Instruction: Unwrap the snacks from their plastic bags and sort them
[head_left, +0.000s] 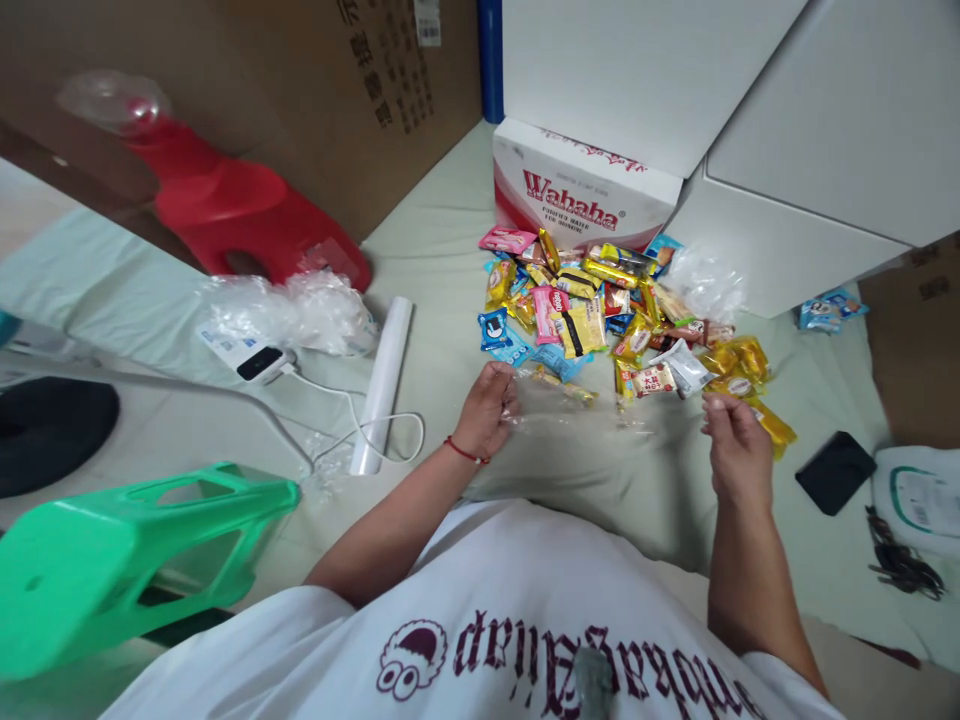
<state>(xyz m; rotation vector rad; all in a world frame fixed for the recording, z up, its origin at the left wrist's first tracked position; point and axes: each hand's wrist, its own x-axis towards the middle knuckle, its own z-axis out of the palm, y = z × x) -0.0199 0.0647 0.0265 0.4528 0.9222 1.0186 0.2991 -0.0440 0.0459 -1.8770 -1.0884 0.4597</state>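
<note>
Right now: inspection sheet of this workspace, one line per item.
Surface: pale green sheet, wrinkled.
Job's things: clear bag stretched between both hands; snack pile just beyond it.
Clutter: plastic roll, crumpled plastic, black phone, red stool, green stool.
Grippers: left hand and right hand each pinch a bag edge.
Cables: white cable looped by the roll.
Surroundings: Wahaha box, white boxes, brown carton.

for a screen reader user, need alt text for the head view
Both hands, left hand and right hand, stretch a clear plastic bag open above a pale sheet, beside a pile of wrapped snacks by a Wahaha box.
</note>
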